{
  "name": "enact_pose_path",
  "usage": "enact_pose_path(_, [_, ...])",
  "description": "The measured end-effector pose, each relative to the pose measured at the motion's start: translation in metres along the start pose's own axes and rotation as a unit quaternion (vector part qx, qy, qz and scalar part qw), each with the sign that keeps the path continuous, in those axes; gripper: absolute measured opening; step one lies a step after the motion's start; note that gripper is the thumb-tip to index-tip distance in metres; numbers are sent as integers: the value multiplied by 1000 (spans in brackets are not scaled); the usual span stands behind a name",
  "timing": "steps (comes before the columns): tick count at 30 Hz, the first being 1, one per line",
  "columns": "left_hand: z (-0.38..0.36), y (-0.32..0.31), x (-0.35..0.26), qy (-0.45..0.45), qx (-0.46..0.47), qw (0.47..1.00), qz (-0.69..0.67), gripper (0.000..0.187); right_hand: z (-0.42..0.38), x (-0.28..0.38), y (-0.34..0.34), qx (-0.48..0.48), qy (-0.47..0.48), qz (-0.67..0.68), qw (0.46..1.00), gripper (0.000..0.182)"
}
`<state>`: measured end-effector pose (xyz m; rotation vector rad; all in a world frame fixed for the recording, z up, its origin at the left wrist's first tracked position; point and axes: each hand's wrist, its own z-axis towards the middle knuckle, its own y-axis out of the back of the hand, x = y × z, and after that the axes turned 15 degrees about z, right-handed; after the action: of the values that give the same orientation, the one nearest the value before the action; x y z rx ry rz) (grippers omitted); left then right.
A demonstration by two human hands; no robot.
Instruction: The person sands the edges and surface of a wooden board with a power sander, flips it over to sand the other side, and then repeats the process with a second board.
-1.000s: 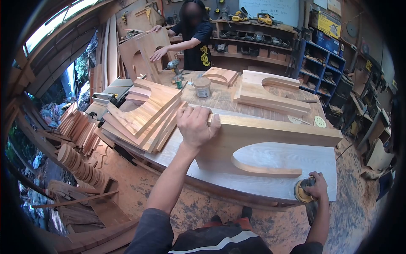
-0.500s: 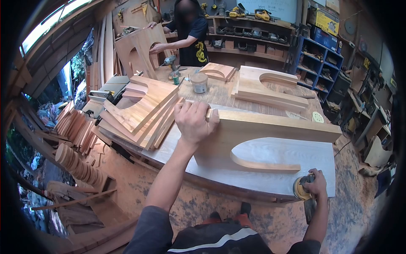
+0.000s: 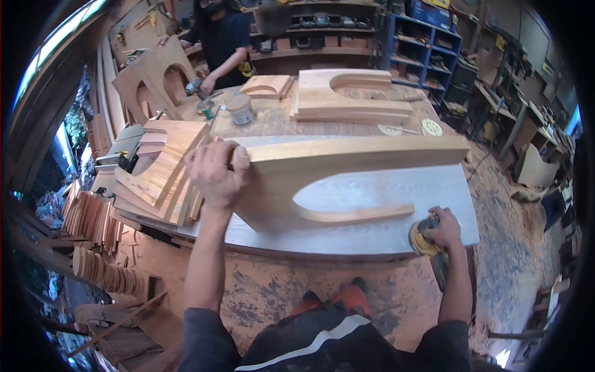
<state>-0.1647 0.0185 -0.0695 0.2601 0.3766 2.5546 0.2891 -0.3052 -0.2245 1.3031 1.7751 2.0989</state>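
My left hand (image 3: 215, 172) is closed around the upper left corner of a pale wooden panel (image 3: 266, 192). The panel stands on its long edge, tilted, and has a long U-shaped cut-out. Under it lies a whitish board (image 3: 372, 186) on the workbench. At the bench's near right edge my right hand (image 3: 445, 228) is wrapped over a random orbital sander (image 3: 421, 238) with a yellowish pad. The sander sits apart from the panel, on or just above the whitish board.
Cut-out panels are stacked to the left (image 3: 164, 164) and at the back (image 3: 347, 102). A round tub (image 3: 240, 110) and a cordless drill (image 3: 197, 90) stand on the bench. Across it is a co-worker, one hand (image 3: 209, 82) near the drill. Sanding discs (image 3: 431, 128) lie at the right.
My view has swung, so the bench appears further left and higher. Both my hands keep their holds. The co-worker's hand has gone from the upright panel down beside the drill.
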Motion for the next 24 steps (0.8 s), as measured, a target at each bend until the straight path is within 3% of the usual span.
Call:
enact_pose_path(5, [12,12,-22,-43,136,989,-30,34,-5,19,10,12,-7,-20,1000,58])
enact_pose_path(8, [24,12,-60,-103,152,982,-45,36,-6,17,10,13,-7,-17,1000,59])
enact_pose_path(13, [36,15,-123,-145,212,966,-36,57,-4,10,6,19,-8,-1,1000,64])
enact_pose_path(17, [39,12,-149,-175,208,962,-14,64,0,8,10,35,-2,-8,999,61])
enact_pose_path(19, [35,12,-163,-178,195,964,34,76,0,6,10,44,1,-2,999,60])
enact_pose_path(24, [28,-1,-152,-191,167,965,66,83,0,3,14,47,29,10,998,60])
